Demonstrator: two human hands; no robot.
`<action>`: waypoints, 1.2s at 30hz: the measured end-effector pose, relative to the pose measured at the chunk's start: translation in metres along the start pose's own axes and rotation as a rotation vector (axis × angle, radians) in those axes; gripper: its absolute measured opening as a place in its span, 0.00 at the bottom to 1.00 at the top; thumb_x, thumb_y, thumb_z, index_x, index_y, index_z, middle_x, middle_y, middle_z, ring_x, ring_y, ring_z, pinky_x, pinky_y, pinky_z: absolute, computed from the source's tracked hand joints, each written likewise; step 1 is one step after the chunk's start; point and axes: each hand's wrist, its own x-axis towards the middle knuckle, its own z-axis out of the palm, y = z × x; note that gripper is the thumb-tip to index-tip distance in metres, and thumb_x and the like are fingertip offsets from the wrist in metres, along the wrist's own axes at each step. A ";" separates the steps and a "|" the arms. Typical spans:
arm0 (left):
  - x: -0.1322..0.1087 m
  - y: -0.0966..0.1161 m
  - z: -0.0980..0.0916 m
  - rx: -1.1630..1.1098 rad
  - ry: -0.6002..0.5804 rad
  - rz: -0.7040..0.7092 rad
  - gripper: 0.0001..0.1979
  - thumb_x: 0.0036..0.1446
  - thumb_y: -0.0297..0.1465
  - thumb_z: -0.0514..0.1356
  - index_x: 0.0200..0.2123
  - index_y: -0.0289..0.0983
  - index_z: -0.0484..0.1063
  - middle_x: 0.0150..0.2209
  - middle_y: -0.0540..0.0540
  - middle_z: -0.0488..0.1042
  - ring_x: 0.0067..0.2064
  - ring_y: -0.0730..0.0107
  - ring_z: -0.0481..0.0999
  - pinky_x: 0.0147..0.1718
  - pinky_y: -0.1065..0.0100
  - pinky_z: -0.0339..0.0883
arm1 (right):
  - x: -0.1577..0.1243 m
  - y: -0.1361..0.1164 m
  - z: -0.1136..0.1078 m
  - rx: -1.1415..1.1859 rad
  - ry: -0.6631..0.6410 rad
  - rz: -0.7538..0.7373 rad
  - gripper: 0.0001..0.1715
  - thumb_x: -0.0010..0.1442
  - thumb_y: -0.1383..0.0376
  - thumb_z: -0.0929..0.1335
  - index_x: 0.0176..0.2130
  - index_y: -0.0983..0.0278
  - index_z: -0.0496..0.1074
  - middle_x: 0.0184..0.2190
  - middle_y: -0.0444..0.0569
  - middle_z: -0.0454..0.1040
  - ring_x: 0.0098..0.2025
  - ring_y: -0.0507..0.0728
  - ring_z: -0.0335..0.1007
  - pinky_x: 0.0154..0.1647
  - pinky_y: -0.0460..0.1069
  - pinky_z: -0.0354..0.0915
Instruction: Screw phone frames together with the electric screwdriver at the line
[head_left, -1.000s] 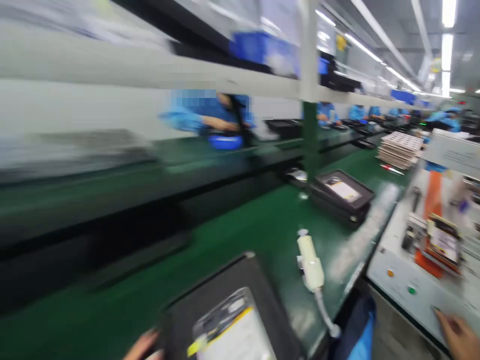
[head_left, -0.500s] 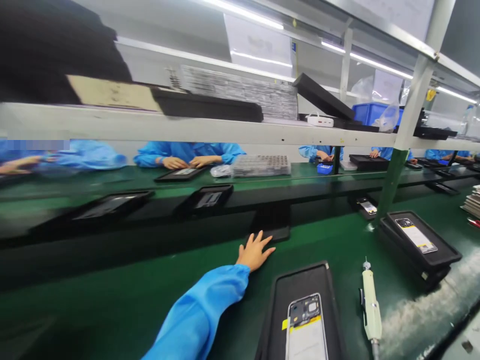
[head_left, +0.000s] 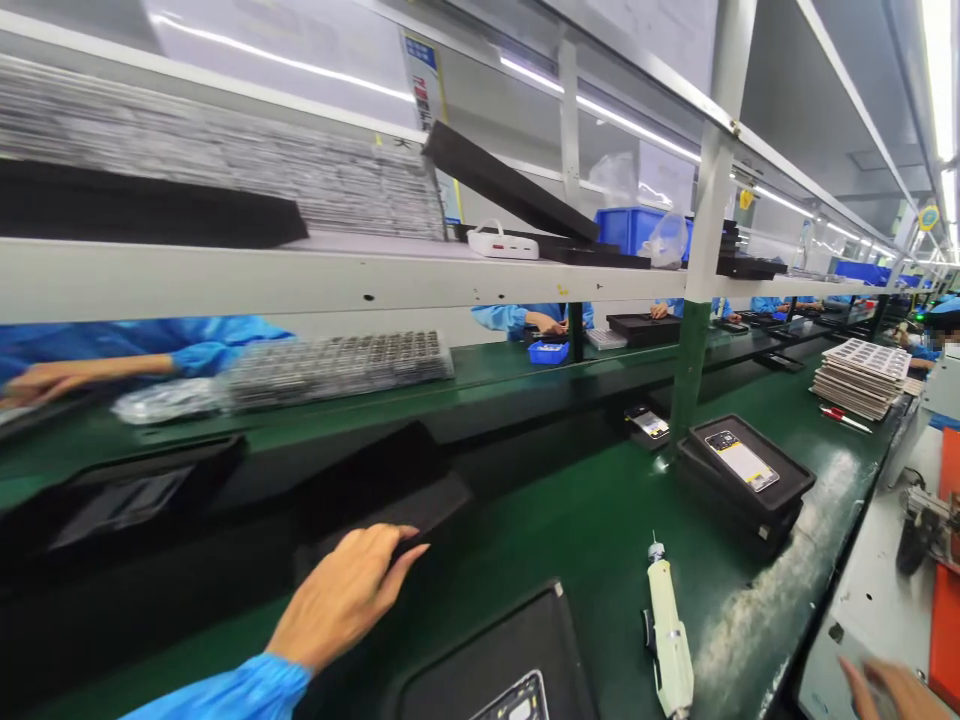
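Note:
My left hand (head_left: 345,595), in a blue sleeve, has thumb and fingers closed on the near edge of a black tray (head_left: 439,505) that is tilted up above the dark belt. Below it, a second black tray (head_left: 480,640) holds a phone with its back off (head_left: 517,700), cut by the frame's bottom edge. To the right of that tray lies a pale green electric screwdriver (head_left: 667,630), bit pointing away. My right hand (head_left: 889,690) shows blurred at the lower right corner, over the grey bench edge, fingers apart and with nothing visible in them.
Stacked black trays with an opened phone (head_left: 742,460) stand beside the green post (head_left: 686,370). Farther right are a pile of boards (head_left: 862,375) and a red pen (head_left: 845,419). A white shelf (head_left: 420,280) spans above. Across the belt, co-workers in blue sleeves work.
My left hand, spread over the black tray earlier, has closed on its edge and tilted it up. The view has swung right, and my right hand has come into view.

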 end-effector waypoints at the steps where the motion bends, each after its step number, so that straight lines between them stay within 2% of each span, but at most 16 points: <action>1: 0.002 0.018 -0.007 -0.038 0.020 0.032 0.17 0.51 0.48 0.51 0.31 0.43 0.69 0.34 0.43 0.76 0.39 0.55 0.74 0.43 0.62 0.67 | 0.018 -0.007 0.014 0.005 0.005 -0.062 0.26 0.57 0.43 0.67 0.51 0.50 0.72 0.50 0.51 0.73 0.55 0.64 0.68 0.50 0.59 0.70; 3: 0.004 0.058 -0.021 -0.129 0.021 0.091 0.17 0.51 0.50 0.54 0.32 0.44 0.70 0.35 0.45 0.76 0.39 0.56 0.75 0.41 0.63 0.68 | 0.061 -0.025 0.043 -0.041 0.001 -0.247 0.30 0.61 0.46 0.63 0.52 0.62 0.71 0.57 0.59 0.68 0.61 0.68 0.61 0.60 0.64 0.60; 5: 0.004 0.098 -0.035 -0.209 -0.042 0.163 0.15 0.51 0.49 0.55 0.32 0.46 0.72 0.35 0.46 0.76 0.37 0.58 0.75 0.39 0.65 0.68 | 0.104 -0.043 0.066 -0.199 -0.045 -0.371 0.34 0.61 0.51 0.65 0.58 0.71 0.64 0.64 0.66 0.56 0.66 0.72 0.49 0.63 0.70 0.50; 6: 0.003 0.117 -0.040 -0.239 -0.085 0.207 0.15 0.53 0.48 0.55 0.33 0.46 0.72 0.36 0.46 0.76 0.37 0.58 0.75 0.38 0.66 0.68 | 0.122 -0.051 0.075 -0.271 -0.085 -0.402 0.35 0.60 0.55 0.66 0.59 0.73 0.62 0.65 0.68 0.53 0.67 0.73 0.46 0.62 0.72 0.48; 7: 0.003 0.135 -0.045 -0.260 -0.131 0.258 0.14 0.55 0.47 0.55 0.34 0.46 0.73 0.36 0.45 0.76 0.37 0.59 0.75 0.38 0.66 0.68 | 0.137 -0.056 0.081 -0.319 -0.126 -0.412 0.33 0.59 0.59 0.66 0.59 0.74 0.61 0.64 0.70 0.54 0.66 0.73 0.48 0.62 0.72 0.49; 9: 0.000 0.168 -0.051 -0.281 -0.204 0.361 0.13 0.59 0.44 0.53 0.36 0.44 0.73 0.37 0.45 0.75 0.37 0.61 0.75 0.37 0.66 0.68 | 0.158 -0.061 0.086 -0.339 -0.191 -0.430 0.26 0.59 0.66 0.66 0.55 0.75 0.65 0.59 0.70 0.63 0.62 0.72 0.57 0.59 0.68 0.55; 12: -0.005 0.209 -0.051 -0.282 -0.257 0.505 0.10 0.62 0.37 0.52 0.39 0.42 0.71 0.37 0.47 0.73 0.37 0.64 0.74 0.35 0.67 0.66 | 0.172 -0.053 0.078 -0.278 -0.191 -0.488 0.17 0.62 0.68 0.62 0.48 0.73 0.70 0.51 0.67 0.71 0.54 0.68 0.68 0.53 0.59 0.65; 15: -0.007 0.250 -0.043 -0.248 -0.301 0.607 0.05 0.62 0.31 0.55 0.40 0.40 0.68 0.38 0.48 0.72 0.39 0.65 0.72 0.35 0.67 0.65 | 0.175 -0.039 0.057 -0.197 -0.148 -0.541 0.16 0.66 0.66 0.58 0.47 0.68 0.70 0.47 0.59 0.75 0.49 0.62 0.72 0.50 0.54 0.68; 19: 0.000 0.310 -0.025 -0.134 -0.391 0.639 0.06 0.60 0.28 0.59 0.41 0.38 0.67 0.42 0.47 0.71 0.42 0.63 0.71 0.38 0.64 0.66 | 0.173 -0.025 0.032 -0.079 -0.065 -0.551 0.17 0.68 0.61 0.57 0.49 0.64 0.69 0.44 0.53 0.76 0.44 0.59 0.75 0.43 0.51 0.70; 22: 0.007 0.348 -0.013 -0.067 -0.426 0.631 0.06 0.61 0.28 0.58 0.42 0.37 0.67 0.44 0.45 0.70 0.45 0.60 0.71 0.40 0.61 0.68 | 0.171 -0.027 0.023 0.015 -0.005 -0.530 0.17 0.68 0.61 0.58 0.47 0.63 0.71 0.39 0.51 0.78 0.38 0.59 0.77 0.37 0.50 0.70; 25: 0.005 0.369 -0.010 -0.055 -0.428 0.602 0.06 0.63 0.29 0.56 0.43 0.36 0.68 0.45 0.44 0.70 0.46 0.59 0.70 0.41 0.60 0.69 | 0.174 -0.034 0.023 0.029 0.028 -0.520 0.16 0.68 0.61 0.58 0.43 0.62 0.73 0.36 0.49 0.79 0.35 0.59 0.77 0.33 0.49 0.69; 30: -0.007 0.368 -0.025 -0.106 -0.418 0.521 0.07 0.63 0.27 0.55 0.44 0.36 0.68 0.44 0.45 0.70 0.46 0.59 0.70 0.43 0.59 0.70 | 0.185 -0.040 0.020 0.074 0.203 -0.480 0.21 0.68 0.59 0.58 0.41 0.66 0.75 0.36 0.56 0.79 0.35 0.60 0.77 0.35 0.49 0.69; 33: -0.009 0.374 -0.022 -0.130 -0.430 0.515 0.07 0.62 0.27 0.56 0.43 0.36 0.68 0.45 0.44 0.70 0.46 0.57 0.70 0.43 0.57 0.70 | 0.187 -0.041 -0.002 0.103 0.325 -0.480 0.23 0.69 0.58 0.58 0.44 0.70 0.74 0.40 0.59 0.78 0.38 0.60 0.77 0.38 0.50 0.70; 36: -0.005 0.400 0.006 -0.250 -0.494 0.513 0.07 0.60 0.28 0.56 0.42 0.34 0.69 0.46 0.39 0.70 0.49 0.50 0.69 0.45 0.50 0.69 | 0.180 -0.046 -0.040 0.076 0.494 -0.550 0.18 0.68 0.59 0.61 0.46 0.69 0.73 0.41 0.56 0.79 0.39 0.59 0.78 0.38 0.49 0.70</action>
